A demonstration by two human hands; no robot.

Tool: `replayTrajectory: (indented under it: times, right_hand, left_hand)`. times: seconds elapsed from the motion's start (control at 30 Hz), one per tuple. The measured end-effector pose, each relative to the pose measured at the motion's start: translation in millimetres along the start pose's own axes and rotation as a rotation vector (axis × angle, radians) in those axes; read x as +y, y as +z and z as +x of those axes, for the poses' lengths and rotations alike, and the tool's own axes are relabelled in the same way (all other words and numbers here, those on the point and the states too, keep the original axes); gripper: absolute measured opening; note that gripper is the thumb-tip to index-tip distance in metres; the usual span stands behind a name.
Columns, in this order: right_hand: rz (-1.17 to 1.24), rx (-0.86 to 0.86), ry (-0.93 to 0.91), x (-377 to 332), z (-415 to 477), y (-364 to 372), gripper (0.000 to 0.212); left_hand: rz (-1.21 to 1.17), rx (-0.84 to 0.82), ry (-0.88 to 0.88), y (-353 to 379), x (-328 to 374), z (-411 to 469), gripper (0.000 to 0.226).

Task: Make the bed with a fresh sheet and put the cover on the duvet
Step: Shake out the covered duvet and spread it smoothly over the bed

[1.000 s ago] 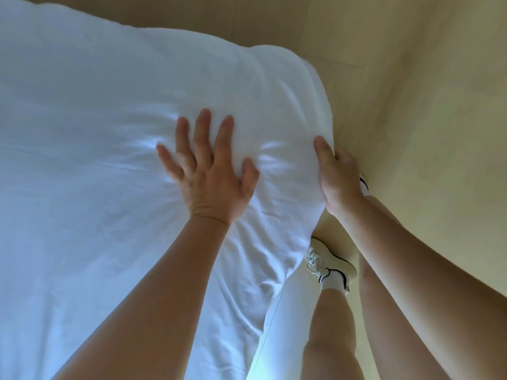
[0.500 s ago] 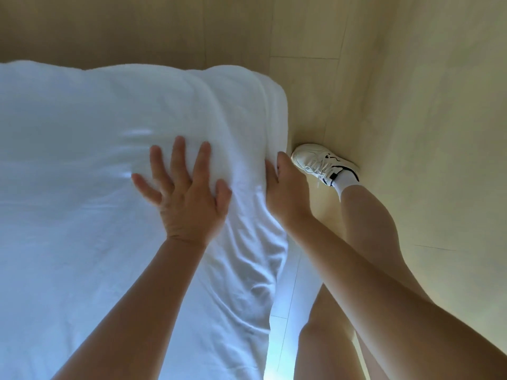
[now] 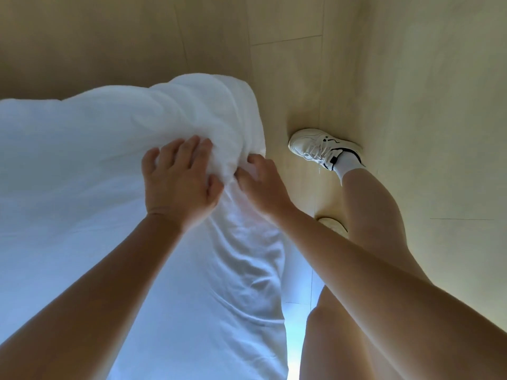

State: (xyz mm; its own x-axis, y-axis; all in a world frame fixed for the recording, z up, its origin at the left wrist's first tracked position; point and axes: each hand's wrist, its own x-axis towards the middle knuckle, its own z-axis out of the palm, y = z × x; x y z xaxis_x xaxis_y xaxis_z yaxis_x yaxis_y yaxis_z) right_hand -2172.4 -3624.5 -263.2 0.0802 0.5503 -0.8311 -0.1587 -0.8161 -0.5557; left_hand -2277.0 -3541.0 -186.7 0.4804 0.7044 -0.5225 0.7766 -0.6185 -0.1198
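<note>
The white duvet (image 3: 82,187) covers the bed across the left and middle of the head view, and its thick corner (image 3: 219,105) bunches up near the floor edge. My left hand (image 3: 178,185) lies on top of that corner, with fingers and thumb curled round a raised fold of the fabric. My right hand (image 3: 260,185) sits just to the right and pinches the same fold at the duvet's side edge. The two hands nearly touch. What lies under the duvet is hidden.
Pale wooden floor (image 3: 411,105) runs along the right side of the bed. My right foot in a white sneaker (image 3: 321,146) stands on it near the corner. The tip of the other shoe (image 3: 333,224) shows behind my right forearm.
My left hand went from pressing flat to gripping a fold. My right hand closed in beside it. The duvet corner has bunched up, and my foot stands further forward.
</note>
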Motion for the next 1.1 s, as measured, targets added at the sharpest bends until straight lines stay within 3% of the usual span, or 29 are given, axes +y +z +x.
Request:
replayTrajectory:
  times: [0.1,0.17,0.27,0.33,0.43,0.53,0.6,0.67,0.73,0.8,0.9,1.0,1.1]
  right_hand:
    - [0.752,0.025,0.596,10,29,-18,0.049]
    - [0.917,-0.061,0.677,14,41,-21,0.051]
    - [0.672,-0.03,0.499,-1,56,-8,0.028]
    - [0.372,0.117,0.332,-14,60,-11,0.026]
    - [0.432,0.362,0.243,3,60,-43,0.03]
    - [0.739,0.201,0.45,35,68,-60,0.043]
    - [0.762,0.054,0.555,45,79,-51,0.045]
    - [0.661,-0.05,0.635,45,92,-35,0.03]
    - [0.397,-0.098,0.685,39,109,-24,0.028]
    - [0.159,-0.056,0.624,27,124,-26,0.042]
    - [0.022,-0.026,0.441,16,127,-31,0.031]
    - [0.218,-0.12,0.35,15,114,-34,0.027]
    - [0.448,-0.049,0.386,14,122,-27,0.024]
  left_hand:
    - [0.014,0.02,0.024,2,-1,0,0.051]
    - [0.019,0.031,0.013,5,0,-1,0.051]
    - [0.0,0.017,-0.006,6,0,0,0.053]
    - [-0.018,0.027,-0.015,7,0,0,0.053]
    - [-0.041,0.084,0.0,9,0,-2,0.051]
    - [-0.047,0.123,0.036,16,-2,-2,0.047]
    - [-0.049,0.142,0.043,21,-3,-2,0.045]
    - [-0.042,0.181,0.053,26,-4,-1,0.04]
    - [-0.042,0.22,0.06,29,-5,-1,0.036]
    - [-0.055,0.245,0.055,30,-6,1,0.032]
    - [-0.079,0.267,0.027,28,-5,1,0.029]
    - [-0.088,0.265,0.009,27,-3,1,0.029]
    - [-0.087,0.245,0.005,27,-4,1,0.03]
